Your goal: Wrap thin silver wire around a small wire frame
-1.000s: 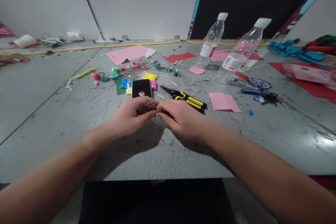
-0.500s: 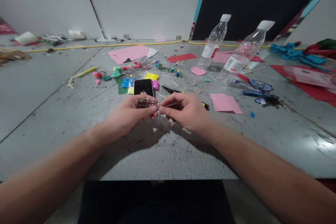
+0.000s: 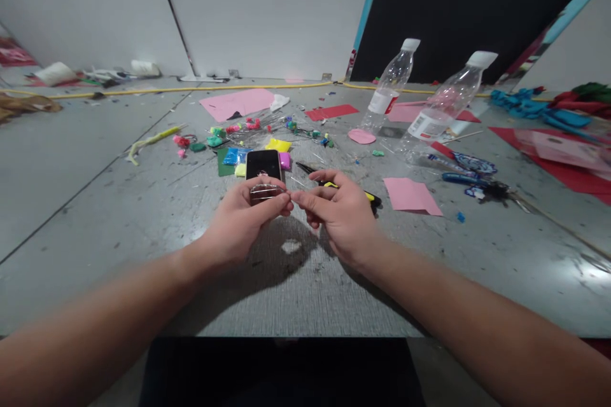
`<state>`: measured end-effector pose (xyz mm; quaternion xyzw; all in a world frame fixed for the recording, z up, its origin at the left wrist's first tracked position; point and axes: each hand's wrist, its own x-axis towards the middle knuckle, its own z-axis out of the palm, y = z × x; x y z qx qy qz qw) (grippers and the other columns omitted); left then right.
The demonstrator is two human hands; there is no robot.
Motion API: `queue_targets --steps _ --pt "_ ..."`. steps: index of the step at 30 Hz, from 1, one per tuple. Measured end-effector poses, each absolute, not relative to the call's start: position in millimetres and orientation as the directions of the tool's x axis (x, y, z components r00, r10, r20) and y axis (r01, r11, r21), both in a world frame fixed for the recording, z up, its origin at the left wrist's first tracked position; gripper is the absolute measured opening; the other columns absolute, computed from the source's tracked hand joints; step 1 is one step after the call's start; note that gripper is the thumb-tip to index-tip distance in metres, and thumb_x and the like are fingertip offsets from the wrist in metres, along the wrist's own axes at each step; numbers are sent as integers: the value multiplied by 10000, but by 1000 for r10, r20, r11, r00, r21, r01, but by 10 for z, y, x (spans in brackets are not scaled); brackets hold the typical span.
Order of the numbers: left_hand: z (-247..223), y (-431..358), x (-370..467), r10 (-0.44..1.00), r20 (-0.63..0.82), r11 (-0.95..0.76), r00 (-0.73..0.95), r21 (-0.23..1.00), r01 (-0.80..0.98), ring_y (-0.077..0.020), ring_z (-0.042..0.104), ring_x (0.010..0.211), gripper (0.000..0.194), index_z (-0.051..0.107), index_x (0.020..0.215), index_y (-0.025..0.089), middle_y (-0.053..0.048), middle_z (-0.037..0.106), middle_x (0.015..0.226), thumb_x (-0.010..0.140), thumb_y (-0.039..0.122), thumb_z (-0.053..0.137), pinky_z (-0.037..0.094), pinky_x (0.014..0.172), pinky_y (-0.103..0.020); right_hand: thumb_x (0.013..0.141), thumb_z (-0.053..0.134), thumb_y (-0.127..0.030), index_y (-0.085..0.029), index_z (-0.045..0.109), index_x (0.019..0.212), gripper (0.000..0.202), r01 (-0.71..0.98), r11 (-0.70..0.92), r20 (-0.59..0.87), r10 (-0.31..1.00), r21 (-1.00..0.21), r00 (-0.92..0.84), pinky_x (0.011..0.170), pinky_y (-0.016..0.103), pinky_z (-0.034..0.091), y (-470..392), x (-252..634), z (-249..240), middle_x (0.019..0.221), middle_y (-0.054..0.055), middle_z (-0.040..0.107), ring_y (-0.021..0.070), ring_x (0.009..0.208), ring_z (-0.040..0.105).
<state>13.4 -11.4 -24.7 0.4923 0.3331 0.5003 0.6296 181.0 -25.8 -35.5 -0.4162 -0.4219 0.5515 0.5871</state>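
Note:
Between the thumb and fingers of my left hand (image 3: 245, 213) is a small frame of thin silvery wire (image 3: 265, 192), partly hidden by the fingers. My right hand (image 3: 346, 213) meets it at the frame's right end, thumb and a fingertip pinched together there; its other fingers are bent. What lies in that pinch is too small to make out clearly. Just beyond my left hand a black-screened phone (image 3: 263, 164) lies on the table. Black-and-yellow pliers (image 3: 371, 197) lie behind my right hand, partly covered by it.
Colourful clay packets (image 3: 277, 144) surround the phone. Two clear plastic bottles (image 3: 392, 82) stand at the back right, one in front of the other. A pink paper piece (image 3: 413, 196) and blue-handled pliers (image 3: 463, 179) lie to the right. Coloured clay bits (image 3: 217, 132) and wires are scattered behind.
The right index finger has lifted and straightened somewhat, while the thumb stays at the wire frame. The frame has turned slightly in my left hand. The view has tilted up a little.

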Motion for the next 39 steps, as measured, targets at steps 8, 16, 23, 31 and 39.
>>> queue_targets --steps 8,16,23,31,39 --pt "-262 -136 236 982 38 23 185 947 -320 -137 686 752 227 718 818 186 14 739 758 715 162 920 554 766 -268 653 960 -465 -283 438 1104 714 -296 125 78 983 -947 167 491 276 437 -212 1734 -455 696 -105 662 130 521 583" --pt "-270 -124 250 983 0 55 181 953 -297 -130 662 726 212 713 800 183 25 711 738 733 163 913 531 723 -258 778 861 -395 -276 459 1116 538 -203 233 196 963 -951 187 533 291 477 -141 1697 -534 769 -67 649 151 612 623" --pt "-264 -63 227 984 -10 71 180 940 -334 -126 603 636 216 688 769 198 31 650 679 714 191 897 461 605 -255 886 712 -228 -284 483 1209 400 -103 351 332 929 -931 166 768 369 610 -194 1657 -529 908 -16 657 194 832 706" --pt "-275 -64 219 992 25 18 126 944 -330 -116 596 650 178 699 737 197 31 650 678 730 149 870 470 629 -249 908 693 -206 -264 511 1222 367 -42 367 359 924 -929 131 845 394 621 -181 1692 -558 1009 31 728 215 961 747" --pt "-256 -56 208 991 48 -9 126 956 -293 -126 564 628 166 705 717 193 21 641 666 721 155 867 436 608 -275 887 734 -198 -253 627 1069 219 76 456 462 883 -887 81 791 397 615 -154 1760 -532 980 35 775 218 879 767"
